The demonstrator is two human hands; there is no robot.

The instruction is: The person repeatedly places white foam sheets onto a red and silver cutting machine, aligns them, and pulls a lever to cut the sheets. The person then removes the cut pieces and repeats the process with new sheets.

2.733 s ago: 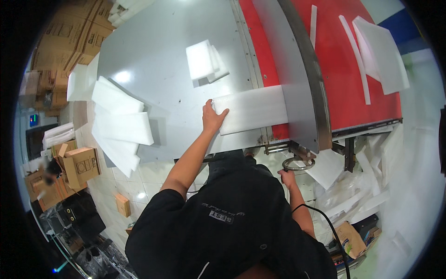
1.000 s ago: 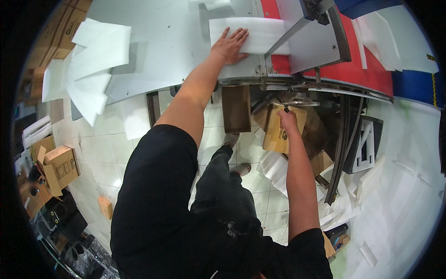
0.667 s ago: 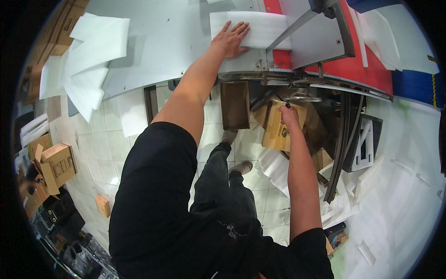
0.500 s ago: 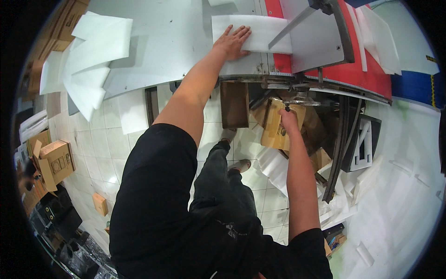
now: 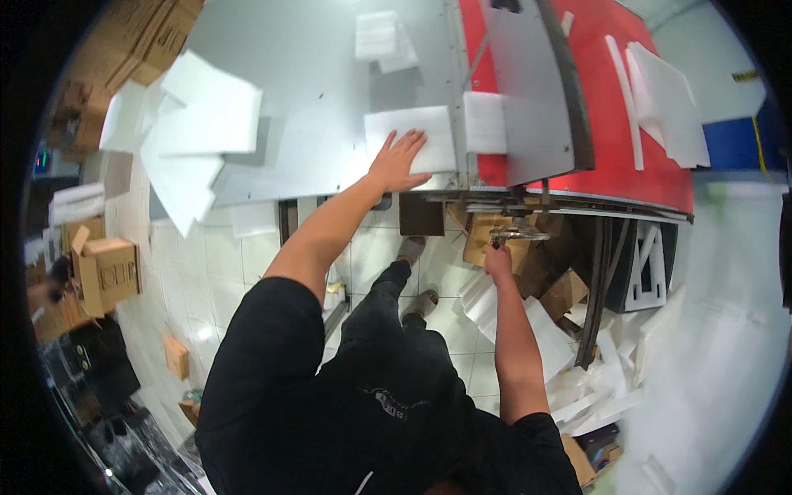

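White foam sheet (image 5: 436,128): lies flat on the grey tabletop (image 5: 305,124), just above the middle of the frame; its lower part is under the left hand.
Right hand (image 5: 497,261): right of the frame's middle, fingers closed round a small dark handle (image 5: 496,242).
Metal wheel (image 5: 522,234): beneath the table's edge, with that handle at its left side.
Left hand (image 5: 399,162): palm down on the sheet, fingers stretched and thumb spread wide, gripping nothing.
Short foam piece (image 5: 485,122): right of the sheet, a narrow gap between them; its right end meets the grey panel or stops just beside it, I cannot tell which.
Grey panel (image 5: 538,107): stands right of the frame's upper centre.
Fanned foam sheets (image 5: 210,115): upper left, overlapping, some jutting past the table's edge.
Red surface (image 5: 601,124): upper right, bearing a thin foam strip (image 5: 624,103) and larger foam sheets (image 5: 672,107).
Small foam pieces (image 5: 377,35): top centre, overlapping.
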